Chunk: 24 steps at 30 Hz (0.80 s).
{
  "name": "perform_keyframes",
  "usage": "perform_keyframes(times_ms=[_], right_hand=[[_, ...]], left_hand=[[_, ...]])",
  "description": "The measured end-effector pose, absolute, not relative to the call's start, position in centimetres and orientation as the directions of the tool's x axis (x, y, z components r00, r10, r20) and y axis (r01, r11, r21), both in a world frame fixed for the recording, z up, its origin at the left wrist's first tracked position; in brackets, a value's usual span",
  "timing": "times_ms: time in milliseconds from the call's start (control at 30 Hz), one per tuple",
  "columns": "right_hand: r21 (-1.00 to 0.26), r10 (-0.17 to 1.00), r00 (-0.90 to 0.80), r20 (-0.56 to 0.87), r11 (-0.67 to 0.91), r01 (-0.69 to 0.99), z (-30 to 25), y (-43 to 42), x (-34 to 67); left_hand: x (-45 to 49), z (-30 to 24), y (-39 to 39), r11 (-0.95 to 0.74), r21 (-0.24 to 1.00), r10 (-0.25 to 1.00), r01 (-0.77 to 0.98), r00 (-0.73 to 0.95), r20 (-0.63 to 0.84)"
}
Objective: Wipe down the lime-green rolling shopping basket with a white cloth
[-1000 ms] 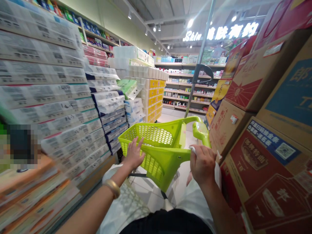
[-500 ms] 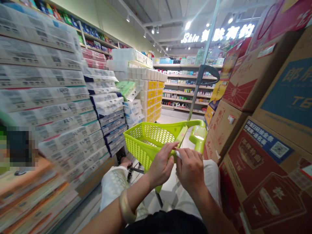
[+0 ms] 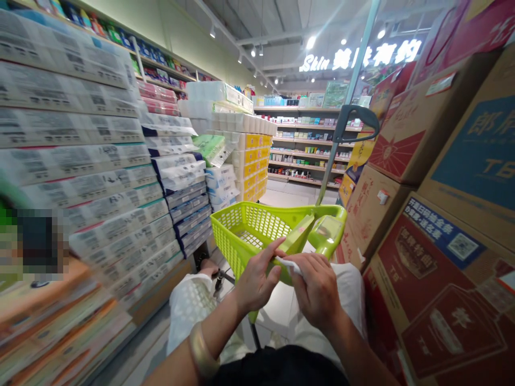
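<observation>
My two hands meet in front of me over the near rim of a lime-green shopping basket (image 3: 237,230) on wheels. My right hand (image 3: 317,289) is closed round a white tissue or slip of paper (image 3: 288,264). My left hand (image 3: 257,279), with a gold bangle on its wrist, pinches the tissue's left edge with thumb and fingers. The basket looks empty inside. Its long grey pull handle (image 3: 354,120) stands upright behind it. My knees in white trousers show below the hands.
Stacked packs of tissue and toilet paper (image 3: 100,177) line the left side of the aisle. Large cardboard cartons (image 3: 438,225) are piled close on the right. A tiled floor (image 3: 287,195) runs ahead to far shelves under a lit sign.
My left hand left the basket's side and came across to the white tissue held by my right hand. The basket and its handle have shifted slightly right in view.
</observation>
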State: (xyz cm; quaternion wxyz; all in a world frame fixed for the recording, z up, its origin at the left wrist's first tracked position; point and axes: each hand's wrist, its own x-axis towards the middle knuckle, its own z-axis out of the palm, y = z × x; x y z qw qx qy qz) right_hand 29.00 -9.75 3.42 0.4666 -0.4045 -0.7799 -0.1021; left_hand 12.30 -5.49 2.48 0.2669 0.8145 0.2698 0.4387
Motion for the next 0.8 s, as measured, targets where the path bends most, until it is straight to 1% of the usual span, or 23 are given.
perform_keyframes(times_ms=[100,167,233,333,467,533,633,700,800], right_hand=[[-0.268,0.5,-0.231,0.835,0.735,0.623,2.8,-8.9,30.8],[-0.269,0.454,-0.215,0.865,0.78,0.565,2.4,-8.2,31.6],[-0.261,0.432,-0.213,0.876,0.797,0.545,2.0,-7.8,31.7],[-0.257,0.435,-0.21,0.876,0.788,0.559,1.8,-7.8,30.4],[-0.267,0.443,-0.137,0.886,0.729,0.631,1.6,-8.7,27.7],[-0.232,0.44,-0.176,0.881,0.725,0.649,1.3,-8.9,27.1],[-0.151,0.404,-0.258,0.878,0.744,0.651,0.8,-8.2,28.0],[-0.151,0.386,-0.21,0.898,0.721,0.676,0.6,-7.1,29.2],[-0.234,0.385,-0.055,0.921,0.661,0.713,0.5,-6.3,30.2]], left_hand=[[11.8,2.3,-5.4,-0.707,0.67,0.689,0.225,0.433,0.581],[11.4,2.1,-5.3,-0.71,0.664,0.693,0.234,0.401,0.599],[10.9,2.1,-5.2,-0.706,0.665,0.701,0.243,0.371,0.609],[10.3,2.4,-5.1,-0.676,0.685,0.733,0.272,0.345,0.587],[10.5,3.2,-5.4,-0.65,0.688,0.76,0.323,0.306,0.574],[10.9,3.6,-5.8,-0.672,0.648,0.74,0.358,0.281,0.612],[11.4,3.8,-6.4,-0.717,0.583,0.69,0.381,0.274,0.67],[11.5,3.7,-6.7,-0.722,0.589,0.687,0.363,0.281,0.67],[11.4,3.5,-6.9,-0.705,0.633,0.708,0.321,0.261,0.657]])
